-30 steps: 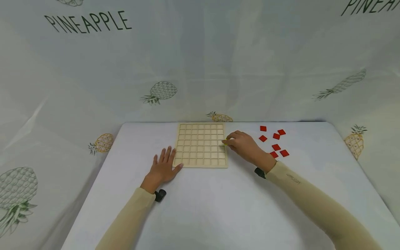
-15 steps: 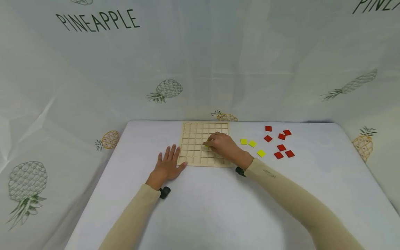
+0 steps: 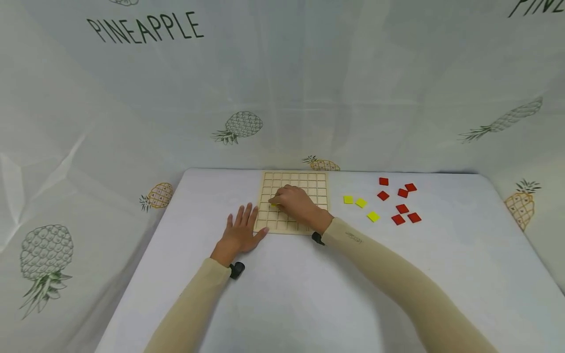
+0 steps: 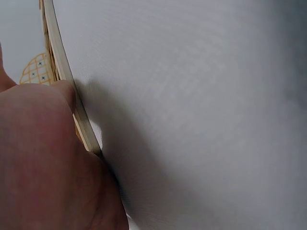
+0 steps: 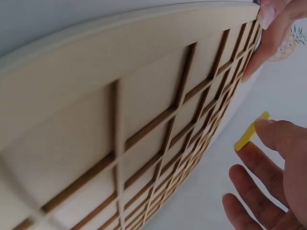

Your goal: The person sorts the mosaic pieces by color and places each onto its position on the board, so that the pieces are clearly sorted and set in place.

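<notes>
A pale wooden grid board (image 3: pixel 294 176) lies at the back middle of the table, its squares bare where they show. My right hand (image 3: pixel 296 203) is over the board's left half. In the right wrist view, thumb and finger pinch a yellow square tile (image 5: pixel 251 132) by its edges, apart from the board. My left hand (image 3: pixel 240 232) lies flat with spread fingers at the board's lower left corner. Its thumb touches the board's front edge, seen in the left wrist view beside the board (image 4: pixel 86 132).
Three loose yellow tiles (image 3: pixel 361 202) lie just right of the board. Farther right are several red tiles (image 3: pixel 402 209), scattered. The white table (image 3: pixel 282 294) meets a pineapple-print cloth (image 3: pixel 375 98) behind.
My right hand has moved left from the board's right edge to over its left part, carrying the yellow tile. The left hand stays beside the board. The head view has shifted slightly.
</notes>
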The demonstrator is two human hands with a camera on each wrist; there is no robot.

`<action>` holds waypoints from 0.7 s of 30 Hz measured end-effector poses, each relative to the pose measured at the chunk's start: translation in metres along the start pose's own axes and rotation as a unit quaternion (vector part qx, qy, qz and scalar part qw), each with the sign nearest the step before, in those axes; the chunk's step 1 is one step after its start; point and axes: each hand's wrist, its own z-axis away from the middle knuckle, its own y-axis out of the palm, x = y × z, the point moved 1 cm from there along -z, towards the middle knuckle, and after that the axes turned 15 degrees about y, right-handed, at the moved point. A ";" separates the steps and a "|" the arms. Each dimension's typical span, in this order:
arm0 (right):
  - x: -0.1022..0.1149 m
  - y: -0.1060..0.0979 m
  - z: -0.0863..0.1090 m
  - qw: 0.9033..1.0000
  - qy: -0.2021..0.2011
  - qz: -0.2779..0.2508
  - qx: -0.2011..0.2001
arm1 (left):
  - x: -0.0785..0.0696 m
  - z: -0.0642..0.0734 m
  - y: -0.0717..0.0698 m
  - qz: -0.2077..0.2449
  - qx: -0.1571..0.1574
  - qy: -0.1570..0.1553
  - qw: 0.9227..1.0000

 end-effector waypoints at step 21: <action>0.029 0.026 -0.028 0.997 0.041 0.025 0.058 | 0.002 -0.002 0.003 0.000 -0.005 -0.002 1.000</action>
